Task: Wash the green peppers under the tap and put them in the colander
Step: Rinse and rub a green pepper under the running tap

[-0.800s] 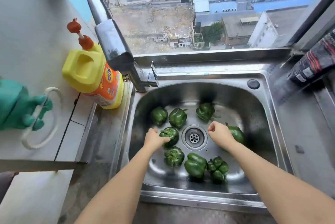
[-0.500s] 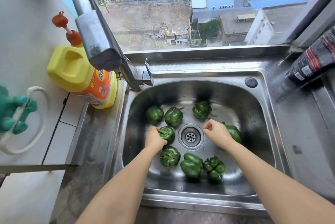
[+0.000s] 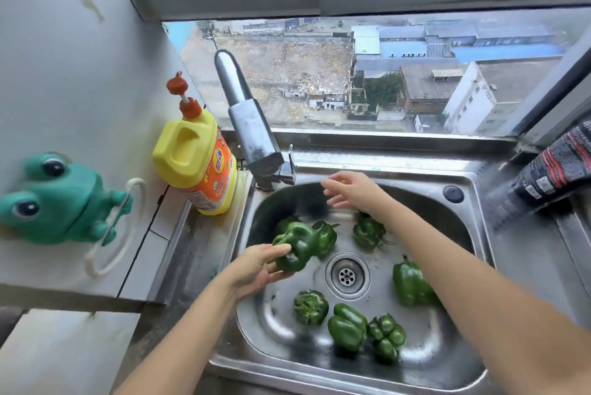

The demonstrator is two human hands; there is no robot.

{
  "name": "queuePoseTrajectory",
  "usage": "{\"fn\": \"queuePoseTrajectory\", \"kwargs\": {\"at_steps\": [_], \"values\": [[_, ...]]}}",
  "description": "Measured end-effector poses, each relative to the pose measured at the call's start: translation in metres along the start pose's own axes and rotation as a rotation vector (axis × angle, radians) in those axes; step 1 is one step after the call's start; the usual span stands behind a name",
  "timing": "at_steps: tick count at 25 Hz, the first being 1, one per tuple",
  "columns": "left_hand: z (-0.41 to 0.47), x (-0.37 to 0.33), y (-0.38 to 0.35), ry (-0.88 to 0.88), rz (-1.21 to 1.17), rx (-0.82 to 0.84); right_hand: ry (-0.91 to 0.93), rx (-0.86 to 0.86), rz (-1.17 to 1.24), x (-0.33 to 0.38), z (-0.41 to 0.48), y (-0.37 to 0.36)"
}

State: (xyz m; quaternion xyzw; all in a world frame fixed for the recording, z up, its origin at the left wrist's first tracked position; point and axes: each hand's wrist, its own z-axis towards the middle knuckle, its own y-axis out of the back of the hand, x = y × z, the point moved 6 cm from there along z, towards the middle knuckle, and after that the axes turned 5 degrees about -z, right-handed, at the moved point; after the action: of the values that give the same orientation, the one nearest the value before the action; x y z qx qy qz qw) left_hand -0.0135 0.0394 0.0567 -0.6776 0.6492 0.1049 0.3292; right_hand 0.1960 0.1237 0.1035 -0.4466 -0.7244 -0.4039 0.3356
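Since the earlier frames the left hand (image 3: 256, 270) has lifted one green pepper (image 3: 299, 249) off the floor of the sink (image 3: 399, 167). The right hand (image 3: 351, 190) has risen from beside the drain (image 3: 347, 276) to just beside the tap (image 3: 252, 129), fingers spread and holding nothing. The held pepper sits at the left fingertips, thumb on top and fingers curled beneath, above the sink's left side; the other peppers (image 3: 347, 327) lie around the drain.

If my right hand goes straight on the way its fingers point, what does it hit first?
Most likely the tap lever: the right hand has open fingers aimed left at it, with nothing between. Depth is unclear, so it might pass in front.
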Motion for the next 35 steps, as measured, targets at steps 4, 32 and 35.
{"fn": "queuePoseTrajectory", "kwargs": {"at_steps": [4, 32, 35], "values": [[-0.034, -0.010, -0.001, -0.003, -0.238, 0.080, 0.007, 0.063, -0.077, 0.078, 0.033, -0.029], [-0.063, -0.007, -0.053, 0.052, -0.698, -0.010, -0.080, -0.048, 0.137, 0.022, -0.028, -0.040], [-0.054, -0.016, -0.058, -0.011, -0.730, -0.006, 0.051, -0.050, 0.068, 0.012, -0.068, -0.068]]}}
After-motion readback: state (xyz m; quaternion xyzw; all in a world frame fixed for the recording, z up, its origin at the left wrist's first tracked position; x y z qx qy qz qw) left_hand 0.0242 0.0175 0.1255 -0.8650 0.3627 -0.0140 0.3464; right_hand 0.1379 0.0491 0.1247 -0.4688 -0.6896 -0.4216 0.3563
